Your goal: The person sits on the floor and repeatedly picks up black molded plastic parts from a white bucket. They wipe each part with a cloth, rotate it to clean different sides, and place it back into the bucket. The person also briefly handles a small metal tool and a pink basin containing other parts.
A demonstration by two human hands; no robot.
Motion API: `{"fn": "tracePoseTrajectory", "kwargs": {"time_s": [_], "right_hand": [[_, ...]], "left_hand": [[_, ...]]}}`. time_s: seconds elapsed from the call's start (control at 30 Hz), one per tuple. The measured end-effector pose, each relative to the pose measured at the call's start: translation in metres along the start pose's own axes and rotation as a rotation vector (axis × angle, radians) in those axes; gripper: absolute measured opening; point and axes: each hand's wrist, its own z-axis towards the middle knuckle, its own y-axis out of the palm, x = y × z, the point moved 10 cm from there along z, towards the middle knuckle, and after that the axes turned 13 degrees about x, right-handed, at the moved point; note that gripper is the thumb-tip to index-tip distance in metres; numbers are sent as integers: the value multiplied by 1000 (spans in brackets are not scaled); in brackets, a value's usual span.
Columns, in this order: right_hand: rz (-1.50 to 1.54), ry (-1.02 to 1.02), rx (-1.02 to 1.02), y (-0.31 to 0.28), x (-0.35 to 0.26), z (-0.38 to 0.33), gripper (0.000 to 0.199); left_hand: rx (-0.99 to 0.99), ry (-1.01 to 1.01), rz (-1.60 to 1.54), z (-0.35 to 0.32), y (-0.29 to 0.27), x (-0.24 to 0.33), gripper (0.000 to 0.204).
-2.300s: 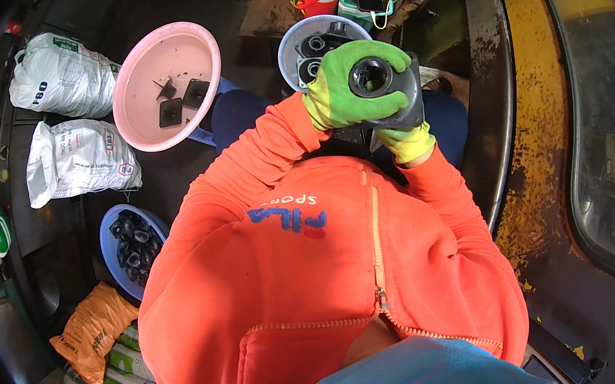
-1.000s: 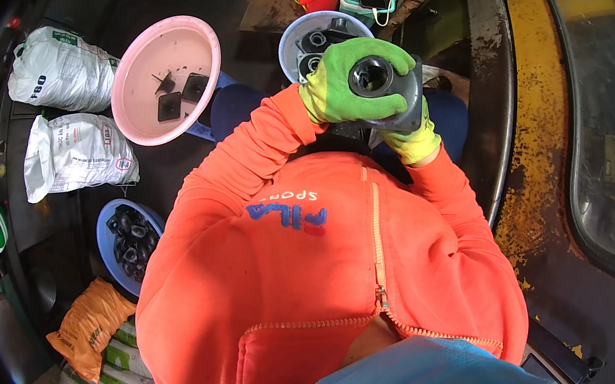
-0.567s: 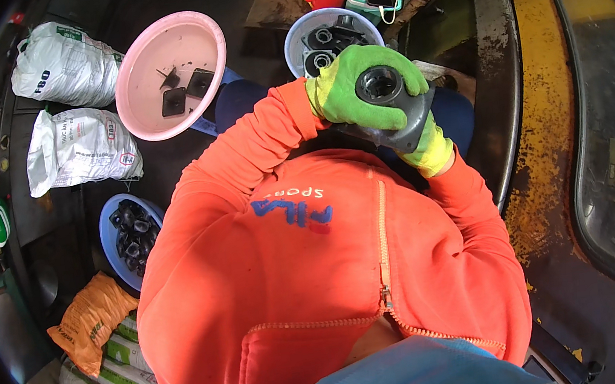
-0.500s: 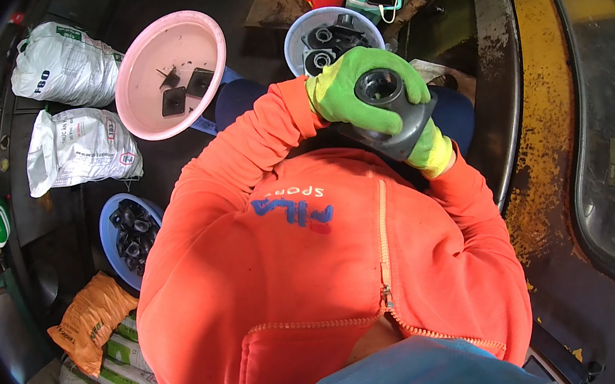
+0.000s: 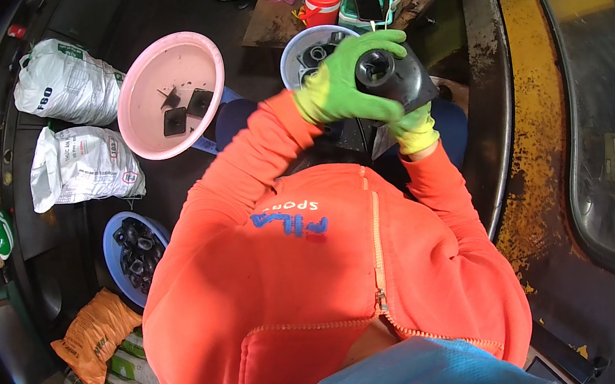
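Both arms bent inward, the left hand (image 5: pixel 345 85) and right hand (image 5: pixel 412 123) clasp a black fitting (image 5: pixel 395 78) between them.

Pink basin (image 5: pixel 136 82) at 11 o'clock holds three dark square parts (image 5: pixel 184 109). Grey-blue bowl (image 5: pixel 290 56) at 12 o'clock, partly hidden, contains dark ring parts. Blue bowl (image 5: pixel 112 252) at 9 o'clock is filled with small black parts. Two white sacks (image 5: pixel 76 123) lie at 10 o'clock, one above the other. Orange bag (image 5: pixel 93 336) at 8 o'clock rests against green-striped white bags (image 5: pixel 124 383). Red lidded cup (image 5: pixel 321 2) stands just beside a phone (image 5: pixel 365 2) in a green tray. Rusty yellow machine body (image 5: pixel 540 165) runs along 3 o'clock.
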Motion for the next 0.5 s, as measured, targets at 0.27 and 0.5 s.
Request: {"fn": "tracePoseTrajectory", "kwargs": {"time_s": [0.27,0.5], "right_hand": [[-124,-7,-160,14,-5,-21,47],[32,-33,-545,12,-13,-44,53]], "left_hand": [[194,98,-154,-22,2,18,46],[-223,84,-297,-23,23,31,43]]}}
